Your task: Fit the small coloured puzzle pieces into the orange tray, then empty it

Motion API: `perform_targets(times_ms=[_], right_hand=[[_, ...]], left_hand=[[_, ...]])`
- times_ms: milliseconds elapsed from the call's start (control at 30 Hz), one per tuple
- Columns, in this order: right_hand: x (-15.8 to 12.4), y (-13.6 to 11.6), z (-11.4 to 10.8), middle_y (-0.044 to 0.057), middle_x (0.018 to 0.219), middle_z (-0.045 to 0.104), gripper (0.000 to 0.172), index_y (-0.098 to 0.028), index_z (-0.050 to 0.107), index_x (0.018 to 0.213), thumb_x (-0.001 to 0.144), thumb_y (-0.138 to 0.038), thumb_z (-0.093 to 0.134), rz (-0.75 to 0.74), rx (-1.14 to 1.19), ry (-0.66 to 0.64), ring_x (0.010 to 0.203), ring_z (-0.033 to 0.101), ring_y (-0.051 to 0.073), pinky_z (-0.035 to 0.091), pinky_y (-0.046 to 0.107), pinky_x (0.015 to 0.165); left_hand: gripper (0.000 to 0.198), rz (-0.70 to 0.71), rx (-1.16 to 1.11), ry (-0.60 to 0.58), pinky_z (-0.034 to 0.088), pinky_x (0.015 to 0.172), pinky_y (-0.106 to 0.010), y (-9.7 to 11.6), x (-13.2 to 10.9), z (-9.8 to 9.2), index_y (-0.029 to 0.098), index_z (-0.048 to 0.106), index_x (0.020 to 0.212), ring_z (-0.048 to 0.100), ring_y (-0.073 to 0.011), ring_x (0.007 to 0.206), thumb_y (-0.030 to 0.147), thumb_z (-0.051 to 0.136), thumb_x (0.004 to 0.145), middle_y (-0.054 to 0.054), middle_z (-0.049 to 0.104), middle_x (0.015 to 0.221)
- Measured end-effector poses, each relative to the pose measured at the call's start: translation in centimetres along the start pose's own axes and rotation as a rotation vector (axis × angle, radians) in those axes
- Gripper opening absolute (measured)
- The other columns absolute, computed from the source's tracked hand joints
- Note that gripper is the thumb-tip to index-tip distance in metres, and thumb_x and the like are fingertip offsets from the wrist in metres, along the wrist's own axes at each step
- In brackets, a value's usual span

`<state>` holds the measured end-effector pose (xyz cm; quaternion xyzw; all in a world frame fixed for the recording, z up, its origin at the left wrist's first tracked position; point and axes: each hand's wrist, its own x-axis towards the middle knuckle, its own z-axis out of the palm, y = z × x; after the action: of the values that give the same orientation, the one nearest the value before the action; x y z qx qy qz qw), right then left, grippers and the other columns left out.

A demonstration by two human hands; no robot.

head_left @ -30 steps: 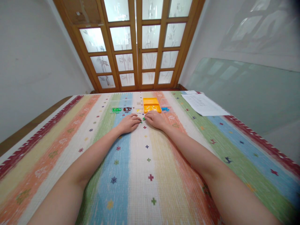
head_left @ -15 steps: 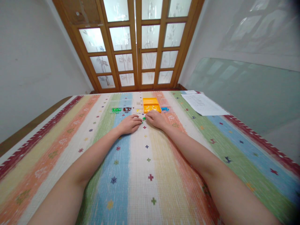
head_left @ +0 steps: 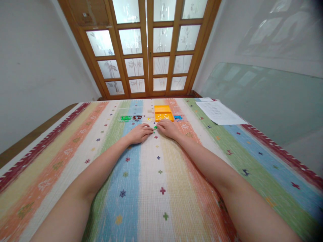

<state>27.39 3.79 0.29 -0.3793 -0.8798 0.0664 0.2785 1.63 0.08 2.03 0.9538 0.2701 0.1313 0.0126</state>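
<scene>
My left hand (head_left: 140,133) rests on the striped tablecloth with its fingers bent and close together. Just off its fingertips lies a tiny green piece (head_left: 153,132). My right hand (head_left: 168,128) is closed, its fingertips at a small green plastic piece (head_left: 155,127) that shows between the two hands. Whatever is inside the fingers of either hand is too small to make out. Beyond the right hand stands an opened orange case (head_left: 163,112) with small pale pieces in its near half.
Clear boxes hold green pieces (head_left: 126,118), dark red pieces (head_left: 137,117) and yellow pieces (head_left: 149,119) left of the case. Blue pieces (head_left: 178,117) are on its right. White paper sheets (head_left: 214,112) lie at the far right of the tablecloth (head_left: 151,188).
Both hands hold almost the same pose around the green piece. The whole view has shifted very slightly.
</scene>
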Motion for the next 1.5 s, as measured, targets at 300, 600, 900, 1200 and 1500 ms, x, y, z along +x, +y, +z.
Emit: perform_targets(times_ms=[300, 600, 900, 1200, 1500], right_hand=[[0.0, -0.2, -0.1, 0.01, 0.097, 0.075, 0.028, -0.019, 0.079, 0.095, 0.104, -0.028, 0.054, 0.024, -0.001, -0.002, 0.094, 0.063, 0.024, 0.045, 0.037, 0.09], [0.0, 0.1, 0.3, 0.01, 0.1, 0.076, 0.03, -0.019, 0.078, 0.093, 0.105, -0.026, 0.051, -0.02, -0.008, 0.002, 0.098, 0.064, 0.023, 0.046, 0.037, 0.093], [0.2, 0.4, 0.9, 0.01, 0.1, 0.075, 0.029, -0.019, 0.075, 0.089, 0.104, -0.026, 0.052, -0.055, -0.02, -0.004, 0.097, 0.064, 0.023, 0.046, 0.035, 0.09], [0.2, 0.1, 0.7, 0.009, 0.098, 0.075, 0.03, -0.019, 0.075, 0.087, 0.104, -0.026, 0.051, -0.046, -0.024, -0.007, 0.097, 0.063, 0.023, 0.045, 0.035, 0.091], [0.1, 0.2, 0.9, 0.011, 0.1, 0.075, 0.024, -0.02, 0.077, 0.095, 0.103, -0.025, 0.054, 0.101, -0.117, 0.111, 0.097, 0.063, 0.025, 0.045, 0.036, 0.086]], left_hand=[[0.042, -0.016, 0.017, 0.042, 0.042, 0.121, -0.048, -0.3, -0.2, 0.9, 0.022, 0.068, 0.14, 0.053, -0.0253, 0.135, 0.026, 0.041, 0.108, -0.008, 0.069, 0.139], [0.042, -0.213, 0.05, 0.27, 0.041, 0.122, -0.053, -3.1, -1.2, 1.3, 0.02, 0.067, 0.141, 0.052, -0.0266, 0.136, 0.024, 0.044, 0.105, -0.01, 0.066, 0.144], [0.047, -0.521, 0.062, 0.388, 0.036, 0.124, -0.056, -8.7, -2.7, 1.7, 0.018, 0.062, 0.145, 0.05, -0.0281, 0.142, 0.026, 0.042, 0.102, -0.013, 0.061, 0.15], [0.054, -0.557, 0.016, 0.397, 0.032, 0.127, -0.058, -8.9, -3.3, 2.3, 0.018, 0.055, 0.15, 0.043, -0.0294, 0.151, 0.029, 0.045, 0.099, -0.013, 0.056, 0.156], [0.047, -0.309, 0.054, 0.277, 0.034, 0.126, -0.058, -5.0, -1.5, 2.0, 0.019, 0.061, 0.146, 0.044, -0.0298, 0.149, 0.03, 0.051, 0.101, -0.012, 0.059, 0.154]])
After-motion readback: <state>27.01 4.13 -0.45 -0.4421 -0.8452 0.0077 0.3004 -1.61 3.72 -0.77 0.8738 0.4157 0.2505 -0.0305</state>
